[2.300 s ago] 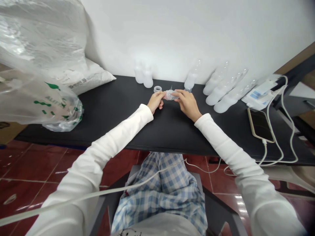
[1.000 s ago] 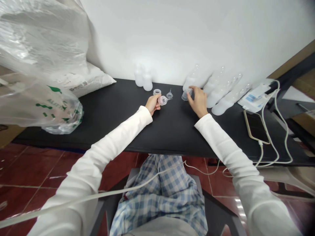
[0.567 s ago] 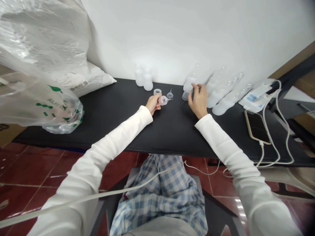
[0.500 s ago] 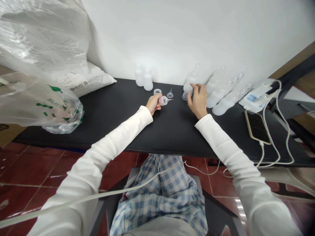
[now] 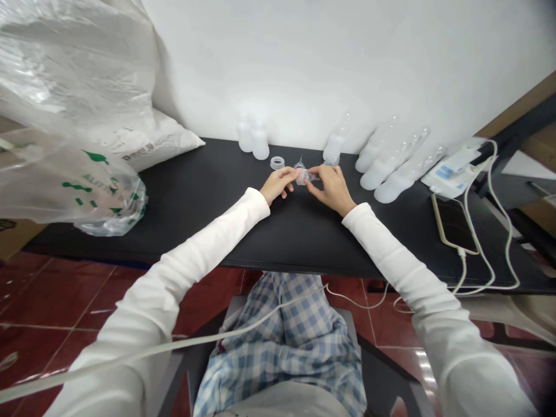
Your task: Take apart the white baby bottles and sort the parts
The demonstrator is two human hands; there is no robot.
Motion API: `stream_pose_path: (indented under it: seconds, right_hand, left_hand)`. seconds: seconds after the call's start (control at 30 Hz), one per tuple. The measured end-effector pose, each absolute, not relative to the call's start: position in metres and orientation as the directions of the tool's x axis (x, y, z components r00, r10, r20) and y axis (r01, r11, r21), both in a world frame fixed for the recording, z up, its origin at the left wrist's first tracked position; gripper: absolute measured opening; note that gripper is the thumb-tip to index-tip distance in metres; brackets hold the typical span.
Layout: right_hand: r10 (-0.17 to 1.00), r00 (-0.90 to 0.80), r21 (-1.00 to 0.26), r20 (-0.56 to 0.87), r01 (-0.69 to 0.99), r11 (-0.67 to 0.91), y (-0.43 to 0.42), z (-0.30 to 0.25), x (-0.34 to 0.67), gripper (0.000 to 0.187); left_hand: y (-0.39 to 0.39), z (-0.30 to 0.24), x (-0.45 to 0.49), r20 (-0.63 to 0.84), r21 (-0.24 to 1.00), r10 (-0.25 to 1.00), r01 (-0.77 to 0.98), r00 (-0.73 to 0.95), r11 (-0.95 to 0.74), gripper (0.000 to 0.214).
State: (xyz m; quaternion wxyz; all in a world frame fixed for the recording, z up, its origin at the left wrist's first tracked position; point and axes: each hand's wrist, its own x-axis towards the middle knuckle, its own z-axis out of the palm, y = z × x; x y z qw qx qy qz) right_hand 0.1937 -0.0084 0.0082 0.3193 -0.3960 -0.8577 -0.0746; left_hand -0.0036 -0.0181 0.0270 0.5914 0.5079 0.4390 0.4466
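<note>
White wall (image 5: 304, 58) behind black table (image 5: 208, 194); dark red tile floor (image 5: 56, 295) below, pale grout lines.

There are six baby bottles (image 5: 336, 140) (two of them shorter) and one screw ring (image 5: 277, 163).

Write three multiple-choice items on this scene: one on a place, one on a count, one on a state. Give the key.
1. Where is the phone?
A. On the black table
B. On the floor
C. In the plastic bag

2. How many frosted bottles stand left of the clear ring?
A. One
B. Two
C. Four

3. How is the small clear bottle part held?
A. By neither hand
B. By one hand only
C. Between the left hand and right hand

Key:
1. A: it lies on the tabletop, right of the hands.
2. B: two stand side by side.
3. C: fingers of both hands meet on it.
</note>
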Motion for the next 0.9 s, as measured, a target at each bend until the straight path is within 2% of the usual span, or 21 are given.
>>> stream_pose_path:
  seconds: [0.07, 0.23, 0.43, 0.6, 0.9]
  right_hand:
    - [0.644, -0.452, -0.187, 0.618, 0.711, 0.678, -0.006, 0.005, 0.194, 0.023]
    - [0.678, -0.389, -0.339, 0.623, 0.647, 0.683, -0.004, -0.001, 0.193, 0.021]
    - [0.713, -0.346, -0.508, 0.609, 0.520, 0.687, -0.002, -0.006, 0.191, 0.026]
    - [0.716, -0.350, -0.532, 0.604, 0.492, 0.690, 0.000, -0.009, 0.189, 0.025]
    - [0.706, -0.370, -0.477, 0.604, 0.542, 0.692, 0.000, -0.008, 0.188, 0.023]
  left_hand:
    - [-0.018, 0.025, -0.003, -0.055, 0.994, 0.983, -0.083, 0.178, 0.071, 0.009]
    - [-0.015, 0.018, -0.003, 0.037, 0.994, 0.980, -0.105, 0.196, -0.017, 0.051]
    - [-0.012, 0.015, -0.005, 0.087, 0.993, 0.947, -0.101, 0.308, -0.058, 0.041]
    - [-0.011, 0.014, -0.005, 0.090, 0.993, 0.951, -0.103, 0.294, -0.062, 0.041]
    - [-0.005, 0.008, -0.007, 0.162, 0.987, 0.928, -0.058, 0.336, -0.151, 0.043]
